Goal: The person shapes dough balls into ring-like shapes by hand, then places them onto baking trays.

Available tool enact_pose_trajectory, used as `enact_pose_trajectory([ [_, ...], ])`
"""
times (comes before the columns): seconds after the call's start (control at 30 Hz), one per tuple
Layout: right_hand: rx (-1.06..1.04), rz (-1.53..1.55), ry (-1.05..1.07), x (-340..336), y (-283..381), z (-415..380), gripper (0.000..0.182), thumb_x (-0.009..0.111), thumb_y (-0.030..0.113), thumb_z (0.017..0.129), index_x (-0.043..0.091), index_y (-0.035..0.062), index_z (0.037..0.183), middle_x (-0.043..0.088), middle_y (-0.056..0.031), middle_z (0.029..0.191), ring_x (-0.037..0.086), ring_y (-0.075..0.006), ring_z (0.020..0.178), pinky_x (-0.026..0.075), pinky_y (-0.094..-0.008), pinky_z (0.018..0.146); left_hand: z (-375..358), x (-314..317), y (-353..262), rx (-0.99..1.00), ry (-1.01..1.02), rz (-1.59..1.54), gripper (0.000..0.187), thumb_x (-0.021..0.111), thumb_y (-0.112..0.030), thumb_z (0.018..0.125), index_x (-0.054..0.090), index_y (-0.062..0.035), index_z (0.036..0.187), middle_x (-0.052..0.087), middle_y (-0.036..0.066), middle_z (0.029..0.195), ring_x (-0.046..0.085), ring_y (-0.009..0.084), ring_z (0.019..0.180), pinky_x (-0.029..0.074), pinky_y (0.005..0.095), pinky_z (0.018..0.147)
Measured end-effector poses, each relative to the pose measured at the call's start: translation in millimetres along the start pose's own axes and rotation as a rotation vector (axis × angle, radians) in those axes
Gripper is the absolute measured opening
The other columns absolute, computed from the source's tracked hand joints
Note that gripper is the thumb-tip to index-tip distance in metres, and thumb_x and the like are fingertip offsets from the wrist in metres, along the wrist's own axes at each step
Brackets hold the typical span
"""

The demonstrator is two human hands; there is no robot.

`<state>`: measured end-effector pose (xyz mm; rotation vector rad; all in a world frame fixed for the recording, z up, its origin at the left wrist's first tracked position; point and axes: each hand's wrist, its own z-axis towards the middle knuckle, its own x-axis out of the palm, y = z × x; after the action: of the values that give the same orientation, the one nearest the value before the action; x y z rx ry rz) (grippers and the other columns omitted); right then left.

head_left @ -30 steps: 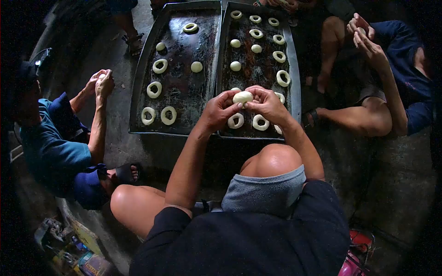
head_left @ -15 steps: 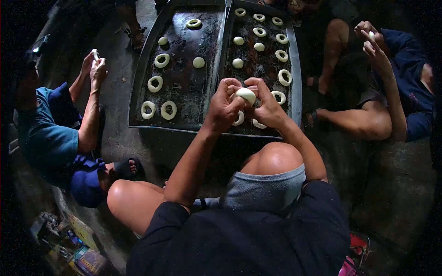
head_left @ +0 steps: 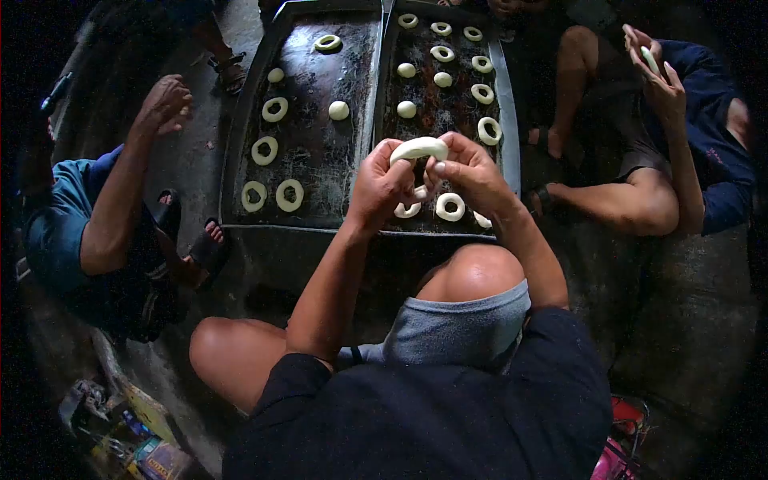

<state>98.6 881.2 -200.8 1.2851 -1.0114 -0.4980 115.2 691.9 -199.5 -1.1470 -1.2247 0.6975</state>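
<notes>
A pale piece of dough (head_left: 420, 149), bent in an arch, is held up between my two hands over the lower part of the right tray (head_left: 506, 104). My left hand (head_left: 378, 184) grips its left end with closed fingers. At its right end my right hand (head_left: 474, 172) pinches it, thumb toward the middle. A lower part of the dough shows between my fingers. Just below my hands, a dough ring (head_left: 450, 207) lies on the tray. Several rings line the tray's right side, and a dough ball (head_left: 406, 110) sits above my hands.
The left tray (head_left: 280, 226) bears several rings and two balls. One person (head_left: 72, 224) sits at the left, a hand raised. Another person (head_left: 708, 128) at the right holds dough in both hands. Boxes (head_left: 160, 460) stand at the lower left, red and pink items (head_left: 624, 424) at the lower right.
The rounded dough in my hands now shows as an open arch, and my hands are slightly farther apart. The left person's hands have shifted and no dough shows in them.
</notes>
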Motion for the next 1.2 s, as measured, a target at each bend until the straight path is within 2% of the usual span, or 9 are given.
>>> enact_pose_trajectory([
  [0.07, 0.181, 0.042, 0.097, 1, -4, -1, 0.028, 0.065, 0.008, 0.085, 0.055, 0.0003, 0.110, 0.064, -0.0036, 0.096, 0.060, -0.0094, 0.083, 0.050, -0.0258, 0.078, -6, 8, -12, 0.002, -0.024, -0.101, 0.017, 0.051, -0.013, 0.090, 0.050, -0.0051, 0.105, 0.054, 0.000, 0.076, 0.049, 0.0054, 0.060, 0.043, 0.0208, 0.055],
  [0.17, 0.008, -0.088, 0.045, -8, 6, -10, 0.025, 0.064, 0.008, 0.085, 0.059, -0.0006, 0.108, 0.066, -0.0057, 0.095, 0.062, -0.0109, 0.083, 0.050, -0.0272, 0.080, -1, 0, 6, -0.093, 0.015, -0.120, 0.017, 0.051, -0.012, 0.089, 0.050, -0.0043, 0.104, 0.053, -0.001, 0.076, 0.049, 0.0049, 0.060, 0.043, 0.0209, 0.055],
  [0.23, -0.171, 0.221, -0.098, 1, 2, -4, 0.022, 0.061, 0.008, 0.086, 0.060, -0.0019, 0.106, 0.066, -0.0068, 0.091, 0.064, -0.0125, 0.080, 0.053, -0.0271, 0.076, 2, -7, 14, -0.196, 0.120, -0.085, 0.018, 0.053, -0.011, 0.087, 0.051, -0.0038, 0.103, 0.054, 0.000, 0.076, 0.051, 0.0053, 0.060, 0.044, 0.0204, 0.055],
  [0.3, 0.012, 0.438, -0.052, 4, -3, -6, 0.022, 0.061, 0.008, 0.086, 0.059, -0.0023, 0.105, 0.065, -0.0063, 0.087, 0.063, -0.0119, 0.074, 0.054, -0.0247, 0.067, 1, 3, 6, -0.113, 0.041, -0.056, 0.020, 0.054, -0.011, 0.086, 0.050, -0.0031, 0.104, 0.054, 0.001, 0.076, 0.051, 0.0062, 0.060, 0.044, 0.0206, 0.055],
  [0.43, 0.144, -0.001, 0.078, -23, -7, -15, 0.025, 0.061, 0.011, 0.086, 0.057, -0.0025, 0.107, 0.063, -0.0070, 0.084, 0.062, -0.0122, 0.068, 0.055, -0.0266, 0.064, 1, -4, 9, -0.137, 0.003, -0.226, 0.024, 0.053, -0.007, 0.084, 0.047, -0.0012, 0.106, 0.055, 0.002, 0.079, 0.052, 0.0066, 0.062, 0.044, 0.0208, 0.056],
  [0.5, -0.130, 0.250, -0.142, -12, 5, -12, 0.020, 0.061, 0.008, 0.086, 0.057, -0.0015, 0.103, 0.064, -0.0092, 0.088, 0.063, -0.0145, 0.074, 0.054, -0.0293, 0.068, 7, -9, 27, -0.130, 0.127, 0.005, 0.027, 0.055, -0.010, 0.085, 0.049, -0.0017, 0.110, 0.057, 0.003, 0.083, 0.056, 0.0098, 0.065, 0.047, 0.0243, 0.059],
  [0.73, 0.152, 0.170, -0.053, -37, -20, -24, 0.015, 0.061, 0.006, 0.086, 0.055, -0.0004, 0.098, 0.058, -0.0027, 0.080, 0.058, -0.0117, 0.067, 0.048, -0.0255, 0.059, 13, -26, 49, -0.296, 0.053, -0.142, 0.021, 0.057, -0.006, 0.084, 0.051, -0.0007, 0.103, 0.058, 0.004, 0.084, 0.058, 0.0109, 0.071, 0.048, 0.0243, 0.062],
  [0.93, 0.272, -1.131, -0.100, -49, -27, 13, 0.024, 0.063, 0.019, 0.078, 0.062, -0.0018, 0.090, 0.065, -0.0161, 0.079, 0.061, -0.0217, 0.071, 0.047, -0.0373, 0.065, 8, -27, 88, -0.134, 0.002, 0.940, 0.047, 0.060, -0.012, 0.085, 0.047, -0.0011, 0.129, 0.058, 0.017, 0.117, 0.059, 0.0264, 0.107, 0.046, 0.0359, 0.093],
  [1.2, 0.397, -0.118, -0.471, -159, -142, 52, 0.018, 0.061, 0.011, 0.079, 0.063, 0.0021, 0.094, 0.065, -0.0074, 0.074, 0.061, -0.0143, 0.065, 0.046, -0.0301, 0.058, 12, -50, 68, -0.042, -0.272, 0.823, 0.051, 0.056, -0.016, 0.083, 0.046, -0.0031, 0.132, 0.054, 0.021, 0.125, 0.060, 0.0295, 0.105, 0.046, 0.0373, 0.091],
])
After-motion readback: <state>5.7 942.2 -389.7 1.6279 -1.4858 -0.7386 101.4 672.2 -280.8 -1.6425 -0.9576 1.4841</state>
